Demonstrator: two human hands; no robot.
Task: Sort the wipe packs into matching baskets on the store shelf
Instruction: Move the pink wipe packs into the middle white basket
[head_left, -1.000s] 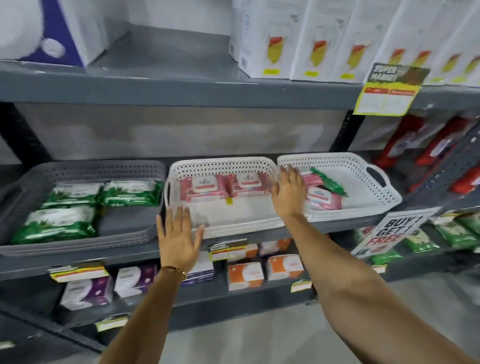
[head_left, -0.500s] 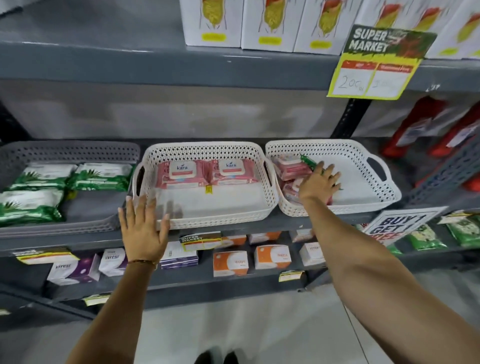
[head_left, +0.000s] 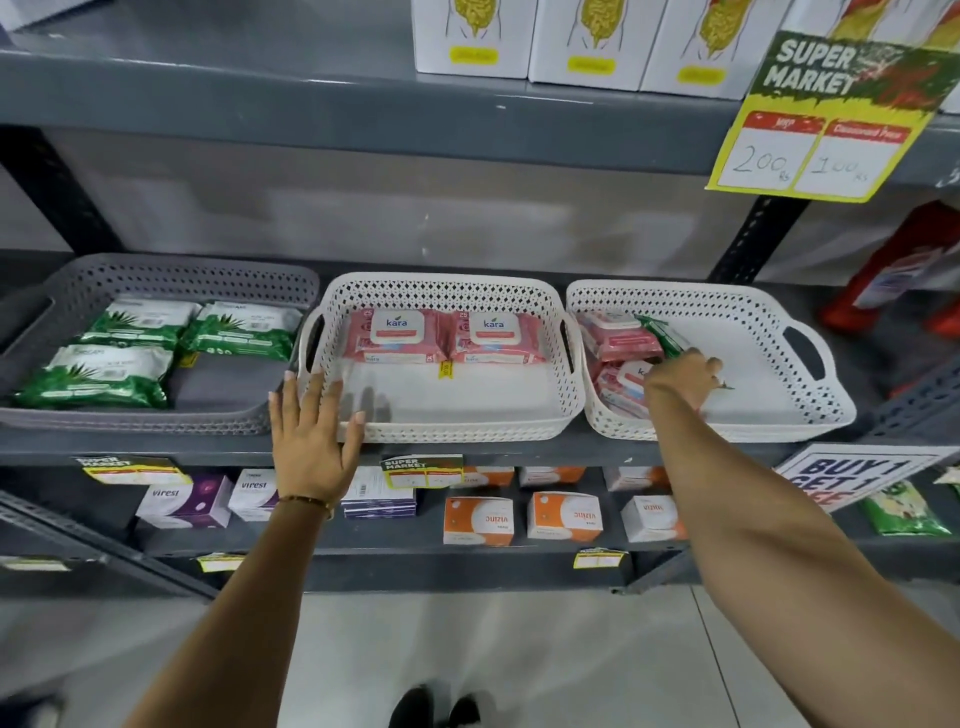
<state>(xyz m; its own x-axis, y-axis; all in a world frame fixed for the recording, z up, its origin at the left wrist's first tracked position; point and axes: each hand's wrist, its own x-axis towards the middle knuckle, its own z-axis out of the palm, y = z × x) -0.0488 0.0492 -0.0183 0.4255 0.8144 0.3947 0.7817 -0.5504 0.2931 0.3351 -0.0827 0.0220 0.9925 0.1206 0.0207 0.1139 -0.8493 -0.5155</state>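
On the middle shelf three perforated baskets stand side by side: a grey basket at the left holding three green wipe packs, a white middle basket with two pink wipe packs lying flat along its back wall, and a white right basket with a mixed heap in its left part. In that heap, pink packs are stacked so that their number cannot be counted, and a green pack leans among them, mostly covered, only one edge and corner showing. The right hand reaches into this basket with its fingers curled down at the green pack's lower end; the knuckles hide the fingertips, so whether it actually grips the pack cannot be told. The left hand is spread flat and open, fingers splayed, resting against the front left corner of the middle basket, its palm over the shelf edge. A price sign hangs from the upper shelf, its handwritten figures smeared. The boxes on the lower shelf are partly hidden behind the arms, and the items at the far right are blurred and cut off by the frame.
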